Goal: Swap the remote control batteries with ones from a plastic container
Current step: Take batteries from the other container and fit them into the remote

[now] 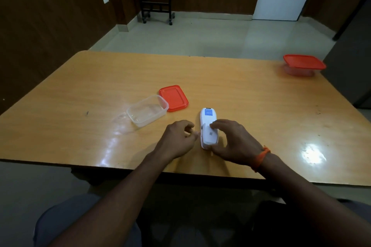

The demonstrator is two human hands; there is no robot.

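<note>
Your right hand (pixel 230 142) grips the white remote (pixel 207 121), lying back-up near the table's (pixel 80 90) front edge, while your left hand (pixel 176 138) rests just beside it, fingers loosely curled around nothing, near the open clear container (pixel 147 110) and its red lid (pixel 173 97).

Wooden table (pixel 241 94): remote (pixel 207 119), clear container (pixel 147 110), red lid (pixel 173 98), lidded container (pixel 304 64)
</note>
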